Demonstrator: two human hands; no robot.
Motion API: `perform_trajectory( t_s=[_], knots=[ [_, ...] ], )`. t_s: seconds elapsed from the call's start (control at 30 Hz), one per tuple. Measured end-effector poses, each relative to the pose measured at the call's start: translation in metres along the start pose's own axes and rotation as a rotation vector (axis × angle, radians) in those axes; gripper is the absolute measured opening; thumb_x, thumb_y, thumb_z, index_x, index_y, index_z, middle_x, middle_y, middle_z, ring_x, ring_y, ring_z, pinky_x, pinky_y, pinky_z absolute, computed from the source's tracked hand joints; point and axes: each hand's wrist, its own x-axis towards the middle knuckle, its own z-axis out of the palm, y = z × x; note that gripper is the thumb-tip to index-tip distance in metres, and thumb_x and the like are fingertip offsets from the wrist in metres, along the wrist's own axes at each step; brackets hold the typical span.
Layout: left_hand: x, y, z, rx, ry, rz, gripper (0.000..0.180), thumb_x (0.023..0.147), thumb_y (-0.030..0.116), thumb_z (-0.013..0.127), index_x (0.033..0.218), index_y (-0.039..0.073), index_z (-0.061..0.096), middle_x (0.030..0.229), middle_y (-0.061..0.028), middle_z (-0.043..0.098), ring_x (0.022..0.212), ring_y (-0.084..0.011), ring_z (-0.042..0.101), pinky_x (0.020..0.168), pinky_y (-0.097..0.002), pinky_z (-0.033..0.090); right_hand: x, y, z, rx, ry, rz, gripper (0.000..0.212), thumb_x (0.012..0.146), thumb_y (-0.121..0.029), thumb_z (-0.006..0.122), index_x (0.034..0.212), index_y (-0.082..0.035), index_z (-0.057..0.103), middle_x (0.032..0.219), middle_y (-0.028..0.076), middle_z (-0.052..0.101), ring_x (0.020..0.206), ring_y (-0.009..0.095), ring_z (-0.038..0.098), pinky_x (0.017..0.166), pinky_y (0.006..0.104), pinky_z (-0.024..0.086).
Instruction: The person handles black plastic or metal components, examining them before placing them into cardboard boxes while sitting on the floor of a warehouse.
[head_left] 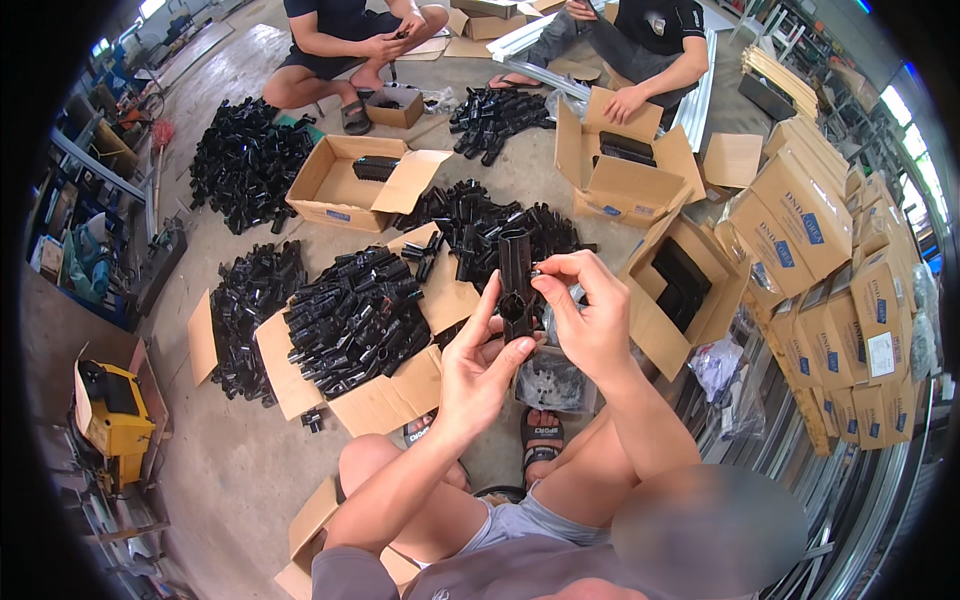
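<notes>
My left hand point(474, 372) is closed around the lower end of a black tubular fitting point(514, 265), holding it upright in front of me. The fitting is glossy, with ridged sides and a round opening low on the side facing me. My right hand point(592, 312) is pinched at the fitting's right side on a tiny shiny piece, too small to make out. Below the hands, between my feet, a clear plastic tub point(556, 382) holds small dark pieces. An open carton point(385, 400) full of similar black fittings stands just left of my hands.
Heaps of black fittings point(250, 165) lie on the floor, with open cartons point(335, 213) among them. Two people point(350, 40) sit across from me, handling parts. Stacked cartons point(790, 230) and metal profiles line the right. A yellow-and-black machine point(112, 420) stands at left.
</notes>
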Motion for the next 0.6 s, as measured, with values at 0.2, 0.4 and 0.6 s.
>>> perform_trajectory(
  t_s=[0.2, 0.4, 0.6],
  knots=[
    [-0.001, 0.001, 0.002, 0.094, -0.021, 0.015, 0.077, 0.092, -0.009, 0.061, 0.157, 0.011, 0.024, 0.110, -0.0051, 0.059, 0.101, -0.0119, 0.063, 0.089, -0.0252, 0.051, -0.001, 0.008, 0.004, -0.130, -0.018, -0.054, 0.017, 0.095, -0.011, 0.063, 0.086, 0.001, 0.055, 0.072, 0.012, 0.052, 0.062, 0.029, 0.056, 0.055, 0.0389, 0.043],
    [-0.001, -0.003, 0.000, 0.081, -0.010, -0.002, 0.077, 0.091, -0.009, 0.062, 0.157, 0.011, 0.027, 0.109, -0.0042, 0.058, 0.101, -0.0112, 0.063, 0.088, -0.0246, 0.051, -0.005, 0.014, -0.003, -0.257, -0.110, -0.112, 0.019, 0.096, -0.018, 0.063, 0.091, -0.001, 0.057, 0.077, 0.013, 0.056, 0.065, 0.028, 0.058, 0.057, 0.0381, 0.046],
    [-0.002, -0.002, 0.000, 0.059, -0.007, -0.035, 0.077, 0.091, -0.009, 0.063, 0.156, 0.012, 0.029, 0.109, -0.0028, 0.059, 0.099, -0.0100, 0.063, 0.086, -0.0235, 0.051, -0.006, 0.001, -0.001, -0.080, -0.064, -0.002, 0.017, 0.093, -0.014, 0.065, 0.092, 0.000, 0.058, 0.079, 0.012, 0.059, 0.067, 0.027, 0.062, 0.058, 0.0365, 0.049]
  ],
)
